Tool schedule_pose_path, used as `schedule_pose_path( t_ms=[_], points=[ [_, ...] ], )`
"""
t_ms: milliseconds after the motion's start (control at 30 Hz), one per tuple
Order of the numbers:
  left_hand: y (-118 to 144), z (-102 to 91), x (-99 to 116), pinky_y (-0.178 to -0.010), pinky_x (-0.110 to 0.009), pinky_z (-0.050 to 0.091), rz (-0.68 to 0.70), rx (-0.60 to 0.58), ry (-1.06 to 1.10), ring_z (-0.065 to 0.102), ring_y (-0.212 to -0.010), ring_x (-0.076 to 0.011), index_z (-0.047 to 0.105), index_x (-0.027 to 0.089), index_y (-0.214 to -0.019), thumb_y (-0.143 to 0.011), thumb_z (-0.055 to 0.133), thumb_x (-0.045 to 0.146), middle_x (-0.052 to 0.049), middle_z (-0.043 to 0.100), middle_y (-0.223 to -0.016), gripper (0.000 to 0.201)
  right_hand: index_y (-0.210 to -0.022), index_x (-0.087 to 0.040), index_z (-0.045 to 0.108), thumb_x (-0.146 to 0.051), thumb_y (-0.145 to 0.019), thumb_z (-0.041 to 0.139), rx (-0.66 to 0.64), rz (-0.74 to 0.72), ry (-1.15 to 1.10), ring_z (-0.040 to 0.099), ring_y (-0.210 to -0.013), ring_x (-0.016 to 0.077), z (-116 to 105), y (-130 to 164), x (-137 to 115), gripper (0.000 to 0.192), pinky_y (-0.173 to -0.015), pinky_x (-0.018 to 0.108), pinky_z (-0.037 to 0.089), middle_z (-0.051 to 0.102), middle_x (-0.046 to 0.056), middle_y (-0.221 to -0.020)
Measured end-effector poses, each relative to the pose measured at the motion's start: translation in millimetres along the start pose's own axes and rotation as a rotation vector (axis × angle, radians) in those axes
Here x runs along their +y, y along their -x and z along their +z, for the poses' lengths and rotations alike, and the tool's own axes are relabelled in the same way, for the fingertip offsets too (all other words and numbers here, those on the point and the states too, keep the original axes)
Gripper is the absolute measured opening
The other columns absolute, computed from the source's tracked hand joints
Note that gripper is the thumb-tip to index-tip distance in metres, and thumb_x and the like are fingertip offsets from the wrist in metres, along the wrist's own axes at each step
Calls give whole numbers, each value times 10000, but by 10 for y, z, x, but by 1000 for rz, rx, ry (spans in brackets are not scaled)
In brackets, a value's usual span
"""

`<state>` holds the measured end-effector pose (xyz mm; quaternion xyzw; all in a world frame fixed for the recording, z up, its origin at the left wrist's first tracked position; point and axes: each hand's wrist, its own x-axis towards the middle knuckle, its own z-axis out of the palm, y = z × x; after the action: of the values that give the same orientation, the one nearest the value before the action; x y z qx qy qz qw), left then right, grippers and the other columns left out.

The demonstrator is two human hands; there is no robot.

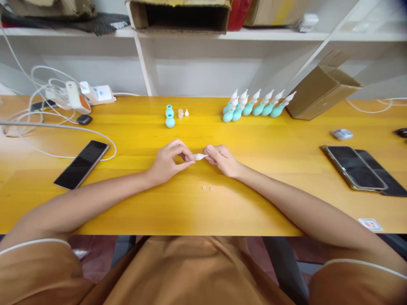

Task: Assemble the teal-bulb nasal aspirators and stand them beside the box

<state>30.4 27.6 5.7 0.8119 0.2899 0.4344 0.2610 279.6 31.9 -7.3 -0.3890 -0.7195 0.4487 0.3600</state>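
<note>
My left hand (170, 160) and my right hand (222, 159) meet over the middle of the yellow table (133, 203), both pinching one small translucent white nozzle tip (199, 156) between their fingertips. Two tiny pale round pieces (207, 187) lie on the table just in front of my hands. Farther back stand two teal bulbs (169, 117) with two small pale parts (183, 113) beside them. A row of several assembled teal bulbs with white tips (256, 106) lies at the back right.
A dark phone (82, 164) and white cables lie on the left, with a power strip (95, 94) behind. Two phones (358, 168) lie at the right. A cardboard box (322, 89) sits at the back right, and shelves stand behind the table.
</note>
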Motion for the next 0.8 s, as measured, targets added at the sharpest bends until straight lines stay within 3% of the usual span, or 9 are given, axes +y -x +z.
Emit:
schedule_pose_path(
  t_ms=[167, 400, 633, 800],
  points=[
    [39, -9, 9, -805, -313, 604, 85, -42, -28, 731, -839, -171, 762, 221, -917, -969, 874, 314, -32, 774, -911, 155, -591, -243, 360, -1016, -958, 352, 91, 63, 100, 268, -539, 109, 187, -14, -62, 856, -533, 307, 223, 290, -49, -553],
    [90, 63, 31, -773, -305, 599, 98, 7, -61, 735, -794, -167, 770, 228, -910, -981, 864, 357, -32, 789, -887, 175, -573, -230, 371, -935, -1034, 325, 272, -13, 236, 329, -544, 118, 334, 19, -78, 844, -553, 303, 266, 354, -16, -561],
    [115, 80, 51, -761, -309, 594, 63, -14, -89, 735, -779, -170, 771, 233, -892, -1005, 826, 368, -32, 784, -864, 185, -543, -239, 405, -782, -1125, 318, 307, -140, 429, 374, -472, 140, 336, 31, -112, 801, -547, 336, 252, 439, 21, -491],
    [93, 101, 66, -745, -300, 578, 46, 2, -78, 714, -758, -162, 758, 227, -891, -992, 839, 331, -19, 763, -840, 166, -514, -244, 374, -803, -1114, 312, 329, -62, 412, 343, -460, 139, 353, 8, -104, 823, -549, 346, 252, 406, 20, -472]
  ],
)
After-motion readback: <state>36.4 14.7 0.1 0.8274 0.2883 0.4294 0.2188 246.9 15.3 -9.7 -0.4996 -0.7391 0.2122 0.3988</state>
